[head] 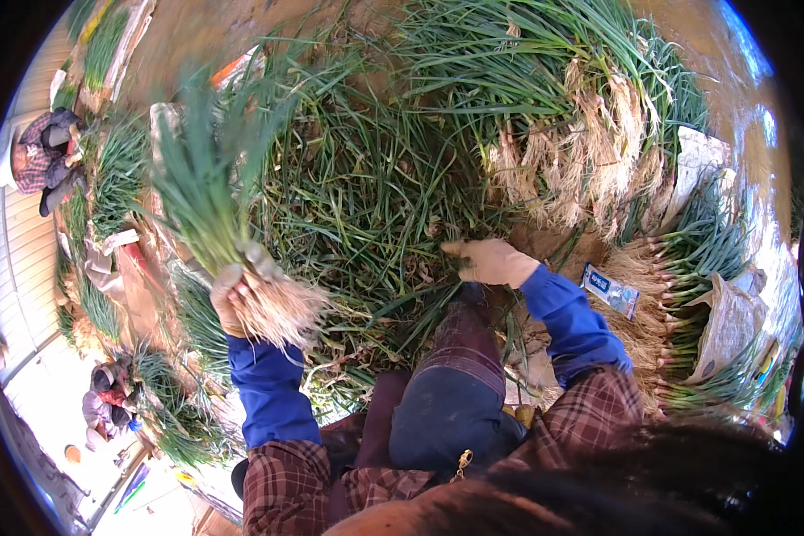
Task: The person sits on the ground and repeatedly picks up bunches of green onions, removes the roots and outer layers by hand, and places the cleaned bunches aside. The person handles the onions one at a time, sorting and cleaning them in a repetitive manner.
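A bunch of green onions (204, 201) is held up in my left hand (230, 295), its pale roots spread over the fingers and its blurred green tops pointing away from me. My right hand (492, 262), in a light glove, is over loose green leaves near my knee; its index finger points left, and I see nothing held in it. Loose trimmed leaves (375, 181) cover the ground between the hands. Beyond my right hand lies a large heap of green onions (596, 134), roots towards me.
At right, green onions (683, 321) lie in a row, roots inward, beside a blue-and-white packet (610, 290) and a woven sack (730, 328). Two people (40, 154) sit at the far left among more onion piles (117, 181).
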A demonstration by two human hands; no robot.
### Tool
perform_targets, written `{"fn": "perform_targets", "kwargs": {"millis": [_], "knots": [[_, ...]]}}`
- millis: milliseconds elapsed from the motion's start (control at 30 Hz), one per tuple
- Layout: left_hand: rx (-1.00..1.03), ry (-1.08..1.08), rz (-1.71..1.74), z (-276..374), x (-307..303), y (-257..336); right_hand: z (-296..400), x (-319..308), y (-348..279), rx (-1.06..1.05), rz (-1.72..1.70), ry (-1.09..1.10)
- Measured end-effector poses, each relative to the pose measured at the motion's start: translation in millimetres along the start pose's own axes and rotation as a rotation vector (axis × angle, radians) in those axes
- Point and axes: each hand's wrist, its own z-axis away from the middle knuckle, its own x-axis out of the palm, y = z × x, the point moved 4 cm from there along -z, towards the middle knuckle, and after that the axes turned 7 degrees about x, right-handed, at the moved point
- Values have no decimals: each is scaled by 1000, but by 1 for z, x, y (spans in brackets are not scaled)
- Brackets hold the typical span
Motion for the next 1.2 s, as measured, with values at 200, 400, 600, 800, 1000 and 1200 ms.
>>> {"fn": "perform_targets", "kwargs": {"millis": [200, 400, 600, 800, 1000, 1200], "knots": [[57, 126, -14, -47, 30, -52, -67, -73, 37, 453, 338, 705], [-420, 115, 327, -30, -48, -144, -75, -64, 13, 319, -71, 255], [-432, 190, 134, -12, 14, -167, -41, -4, -42, 6, 219, 433], [-637, 28, 82, -7, -41, -215, -27, 38, -67, -121, 434, 540], [-472, 125, 168, 7, 37, -169, -17, 26, -40, 62, 465, 767], [-444, 90, 134, 14, 20, -178, -26, 53, -50, -160, 722, 594]]}}
